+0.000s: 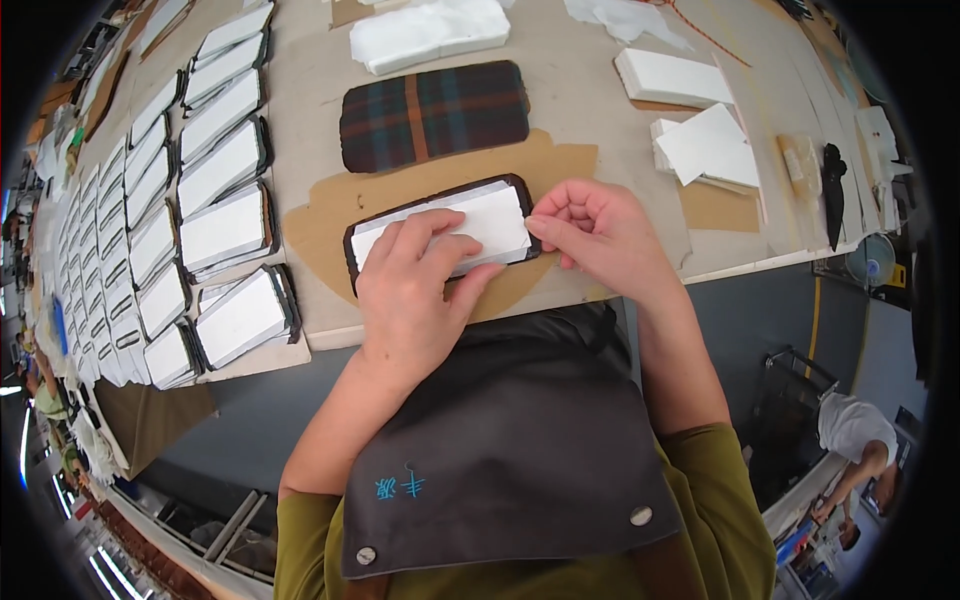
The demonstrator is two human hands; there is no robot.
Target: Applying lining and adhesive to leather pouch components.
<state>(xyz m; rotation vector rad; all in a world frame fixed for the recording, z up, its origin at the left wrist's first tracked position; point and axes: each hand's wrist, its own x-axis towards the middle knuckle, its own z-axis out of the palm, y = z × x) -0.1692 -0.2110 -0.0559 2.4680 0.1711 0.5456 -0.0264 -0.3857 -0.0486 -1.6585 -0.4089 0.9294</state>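
In front of me on a brown cardboard sheet (325, 215) lies a dark-edged fabric piece (349, 245). A white rectangular card (490, 217) rests on top of it, with a greyish strip showing along its borders. My left hand (415, 275) presses on the card with its fingers bent and spread apart. At the piece's right end, my right hand (590, 232) pinches the dark edge between thumb and forefinger, its other fingers curled. Just beyond lies a stack of dark plaid fabric pieces (460, 115) with an orange-brown stripe across it.
On the left stand many rows of dark-edged pieces topped with white cards (240, 320). White card stacks (675, 78) lie at the right. A bundle of white sheets (430, 35) sits beyond the plaid stack. Other people (858, 430) are visible at the lower right.
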